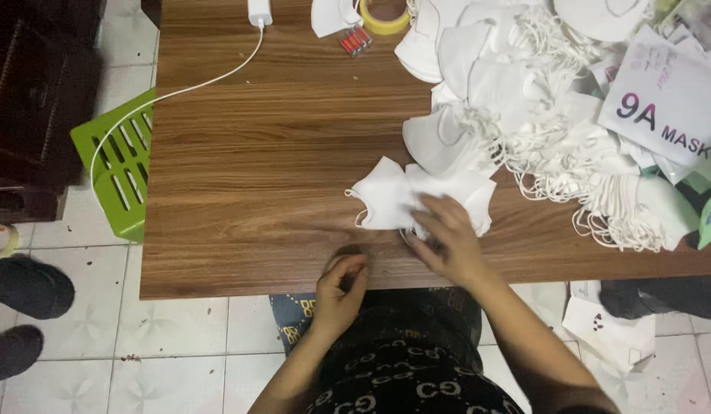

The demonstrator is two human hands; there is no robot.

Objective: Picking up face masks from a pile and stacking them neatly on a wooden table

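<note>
A few white face masks point(394, 195) lie flat on the wooden table point(256, 169) near its front edge. My right hand point(447, 241) rests on their lower right part, fingers spread and pressing on them. At the table's front edge my left hand point(342, 285) is curled, fingertips pinched together; whether anything is in it cannot be seen. A large heap of white masks point(524, 100) with tangled ear loops fills the right side of the table.
White mask packages point(666, 103) lie at the far right. A roll of yellow tape point(384, 17), small red items point(355, 40) and a white charger with its cable point(260, 11) sit at the back. A green plastic stool point(122, 165) stands left of the table. Dark slippers point(26, 287) lie on the tiled floor.
</note>
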